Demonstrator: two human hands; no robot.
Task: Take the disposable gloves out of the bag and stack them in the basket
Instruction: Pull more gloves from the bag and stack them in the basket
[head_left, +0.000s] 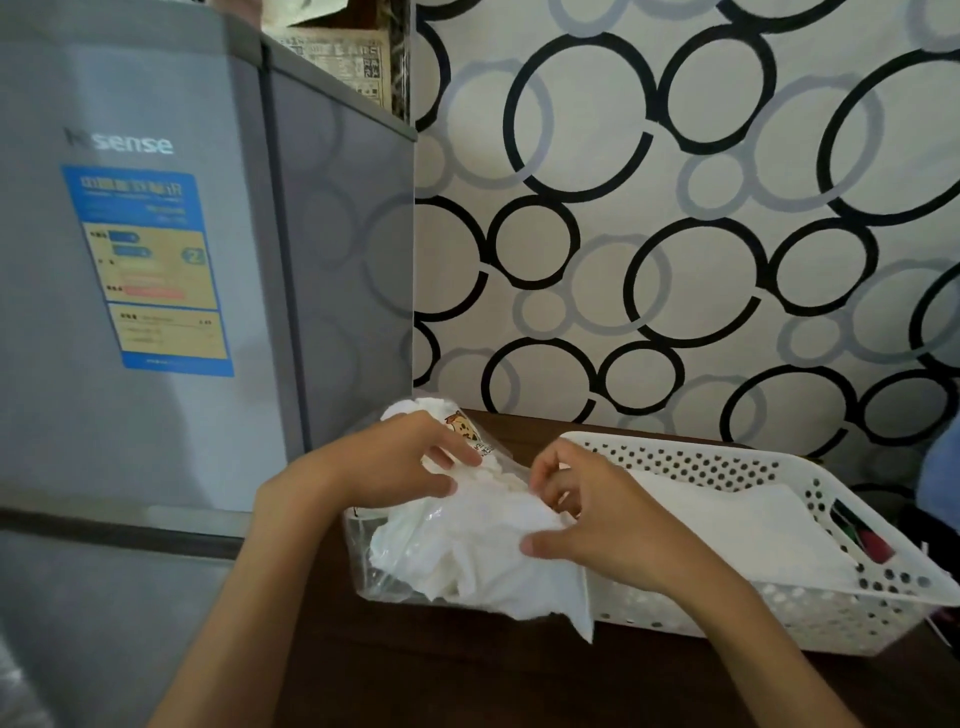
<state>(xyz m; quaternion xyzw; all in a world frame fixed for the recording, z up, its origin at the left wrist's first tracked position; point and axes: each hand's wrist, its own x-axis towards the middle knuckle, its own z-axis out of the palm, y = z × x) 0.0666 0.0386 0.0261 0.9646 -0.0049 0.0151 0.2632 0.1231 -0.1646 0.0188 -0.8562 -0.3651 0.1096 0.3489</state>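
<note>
Nearest the camera, two bare forearms reach forward over a dark brown wooden tabletop (467, 675). Between the hands, at the near left end of the basket, lies a crumpled clear plastic bag (379, 566) stuffed with thin white disposable gloves (483, 551); the bundle's long axis runs from the near right, where a loose white flap hangs over the basket's near wall toward the tabletop, to the far left, where its printed end points at the fridge.

The right hand (597, 525) rests on the right side of the bundle, its thumb pressed flat on the white film and its fingers (543, 467) curled, pinching a fold of the gloves. The left hand (395, 462) grips the far left part of the bag, its fingers (457, 447) curled over the top near a small cartoon print (465, 428).

The white perforated plastic basket (779, 457) stretches to the right, its long axis running left to right, slightly tilted in the view. A flat white sheet (727, 530) lies inside it, with something red and green (872, 540) at its right end, too small to tell.

Farther left stands a grey fridge (156, 415) with a blue and yellow energy label (150, 270). Behind the tabletop the wall carries wallpaper with black and grey rings (675, 208).
</note>
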